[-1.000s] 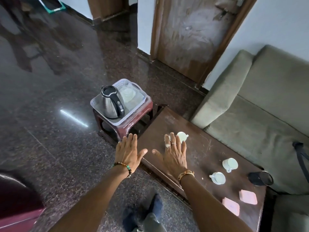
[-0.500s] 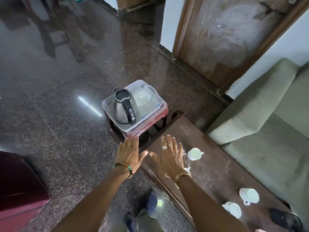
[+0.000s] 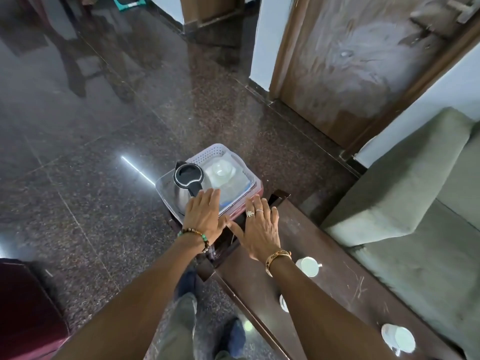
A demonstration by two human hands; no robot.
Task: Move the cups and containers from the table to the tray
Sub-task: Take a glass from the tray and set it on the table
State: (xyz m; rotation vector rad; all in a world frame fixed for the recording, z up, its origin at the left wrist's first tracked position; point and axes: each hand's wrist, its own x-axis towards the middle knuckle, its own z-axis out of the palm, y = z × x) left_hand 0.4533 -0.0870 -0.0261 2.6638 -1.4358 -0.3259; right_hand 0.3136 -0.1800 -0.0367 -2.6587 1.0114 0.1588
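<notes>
Granite floor, wooden table beside sofa, door behind.

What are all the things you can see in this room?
Kettle: one, silver and black, in the tray.
Tray: one, white, on a reddish stool.
Cups: three, white, on the table; one half hidden by the right arm.
Table: one, dark brown, right of the tray.
Sofa: one, grey-green, far right.
Door: one, brown, behind.
Left hand: open, over the tray's near edge.
Right hand: open, beside it.
</notes>
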